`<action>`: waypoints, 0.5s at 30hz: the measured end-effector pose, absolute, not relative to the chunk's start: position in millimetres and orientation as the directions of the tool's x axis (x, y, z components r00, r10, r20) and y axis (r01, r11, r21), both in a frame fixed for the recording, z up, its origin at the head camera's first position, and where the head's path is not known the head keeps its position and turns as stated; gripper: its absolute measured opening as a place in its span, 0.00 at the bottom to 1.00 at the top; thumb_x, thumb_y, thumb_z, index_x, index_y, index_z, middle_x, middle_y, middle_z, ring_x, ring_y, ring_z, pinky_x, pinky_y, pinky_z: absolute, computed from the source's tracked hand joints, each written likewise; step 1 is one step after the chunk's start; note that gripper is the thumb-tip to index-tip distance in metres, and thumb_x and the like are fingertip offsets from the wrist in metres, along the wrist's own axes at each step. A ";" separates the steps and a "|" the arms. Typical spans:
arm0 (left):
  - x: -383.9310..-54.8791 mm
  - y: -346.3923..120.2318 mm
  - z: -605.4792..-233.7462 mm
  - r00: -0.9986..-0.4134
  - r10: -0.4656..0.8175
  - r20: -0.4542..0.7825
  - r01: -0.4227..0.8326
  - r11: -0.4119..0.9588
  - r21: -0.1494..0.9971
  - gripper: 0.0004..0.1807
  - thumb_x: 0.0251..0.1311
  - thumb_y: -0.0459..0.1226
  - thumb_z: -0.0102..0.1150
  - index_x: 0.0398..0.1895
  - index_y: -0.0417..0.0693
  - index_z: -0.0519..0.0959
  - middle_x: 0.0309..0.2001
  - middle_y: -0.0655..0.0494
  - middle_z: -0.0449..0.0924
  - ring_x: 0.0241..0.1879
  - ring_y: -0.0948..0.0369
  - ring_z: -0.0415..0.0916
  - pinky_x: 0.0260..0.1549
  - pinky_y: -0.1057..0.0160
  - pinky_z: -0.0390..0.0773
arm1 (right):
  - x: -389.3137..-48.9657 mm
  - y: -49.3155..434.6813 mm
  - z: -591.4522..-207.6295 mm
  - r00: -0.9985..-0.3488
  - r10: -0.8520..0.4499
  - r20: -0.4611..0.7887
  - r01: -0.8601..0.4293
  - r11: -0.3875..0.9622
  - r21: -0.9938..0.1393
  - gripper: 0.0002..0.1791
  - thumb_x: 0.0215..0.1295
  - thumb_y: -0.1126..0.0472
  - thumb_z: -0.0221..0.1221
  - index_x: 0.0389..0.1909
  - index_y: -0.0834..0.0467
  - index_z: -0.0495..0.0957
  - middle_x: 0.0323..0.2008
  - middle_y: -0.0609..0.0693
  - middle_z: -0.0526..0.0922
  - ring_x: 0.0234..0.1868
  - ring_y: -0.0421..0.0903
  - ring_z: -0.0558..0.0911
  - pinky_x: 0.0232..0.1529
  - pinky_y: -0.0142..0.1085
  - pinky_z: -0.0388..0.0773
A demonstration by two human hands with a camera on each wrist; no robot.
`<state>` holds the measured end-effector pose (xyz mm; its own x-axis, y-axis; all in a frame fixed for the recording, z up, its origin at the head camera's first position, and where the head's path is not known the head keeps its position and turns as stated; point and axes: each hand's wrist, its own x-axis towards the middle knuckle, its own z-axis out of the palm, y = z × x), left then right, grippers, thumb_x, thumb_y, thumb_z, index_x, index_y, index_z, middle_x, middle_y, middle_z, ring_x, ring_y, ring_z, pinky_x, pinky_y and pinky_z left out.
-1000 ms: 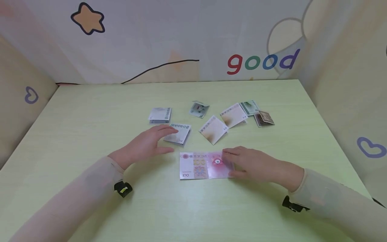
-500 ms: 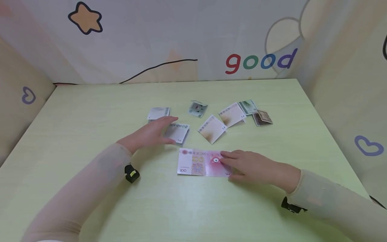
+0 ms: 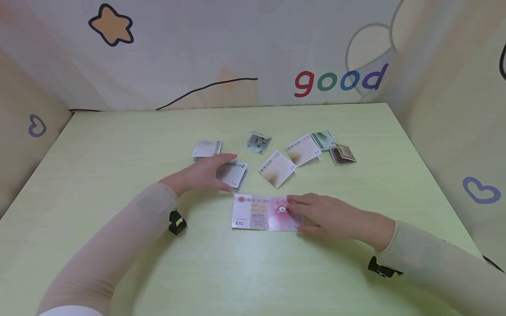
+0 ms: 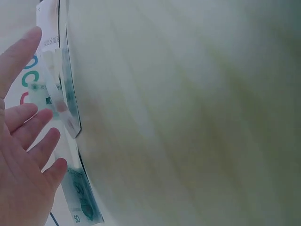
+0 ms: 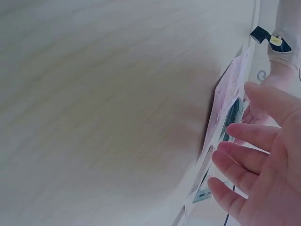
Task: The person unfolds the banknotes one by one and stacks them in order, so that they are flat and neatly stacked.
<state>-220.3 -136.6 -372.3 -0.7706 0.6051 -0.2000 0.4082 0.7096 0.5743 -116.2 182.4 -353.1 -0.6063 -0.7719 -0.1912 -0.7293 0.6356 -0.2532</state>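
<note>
A pink play banknote marked 100 point(image 3: 258, 213) lies flat and unfolded on the table. My right hand point(image 3: 336, 216) has its fingertips over the note's right end, fingers extended and slightly apart. Just beyond it, my left hand point(image 3: 199, 174) reaches around a pale folded banknote point(image 3: 234, 174), thumb at the near side and fingers at the far side. In the left wrist view the left hand point(image 4: 28, 165) has its thumb and fingers spread, beside a standing folded note point(image 4: 61, 103). The right wrist view shows the right hand point(image 5: 268, 165) with fingers loosely spread near the pink note point(image 5: 225, 99).
Another pale folded note point(image 3: 207, 147) lies behind the left hand. Farther back are a small grey-green folded note point(image 3: 258, 142), two white folded notes point(image 3: 277, 169), a green note point(image 3: 326, 140) and a brown one point(image 3: 344, 154). A printed curtain point(image 3: 189, 48) closes the table's far edge.
My left hand has moved right and away from me, to the nearer pale folded note. The pink note has shifted slightly away from me; my right hand stays at its right end.
</note>
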 end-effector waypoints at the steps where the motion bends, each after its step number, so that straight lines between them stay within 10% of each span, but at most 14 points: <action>1: -220.7 -135.8 -372.8 -0.768 0.608 -0.200 0.415 0.712 0.566 0.51 0.46 0.48 0.71 0.71 0.45 0.55 0.70 0.52 0.54 0.69 0.56 0.51 0.65 0.57 0.53 | -116.2 182.6 -353.0 -0.607 -0.772 -0.189 -0.730 0.636 -0.253 0.31 0.64 0.52 0.57 0.65 0.61 0.65 0.65 0.57 0.65 0.63 0.55 0.66 0.59 0.49 0.65; 15: -228.1 -132.0 -379.7 -0.744 0.641 -0.191 0.446 0.688 0.573 0.52 0.44 0.48 0.73 0.70 0.41 0.56 0.69 0.50 0.57 0.68 0.55 0.52 0.65 0.58 0.52 | -116.2 184.6 -350.2 -0.616 -0.767 -0.180 -0.720 0.641 -0.266 0.33 0.65 0.51 0.57 0.66 0.62 0.63 0.66 0.57 0.64 0.64 0.56 0.65 0.60 0.49 0.64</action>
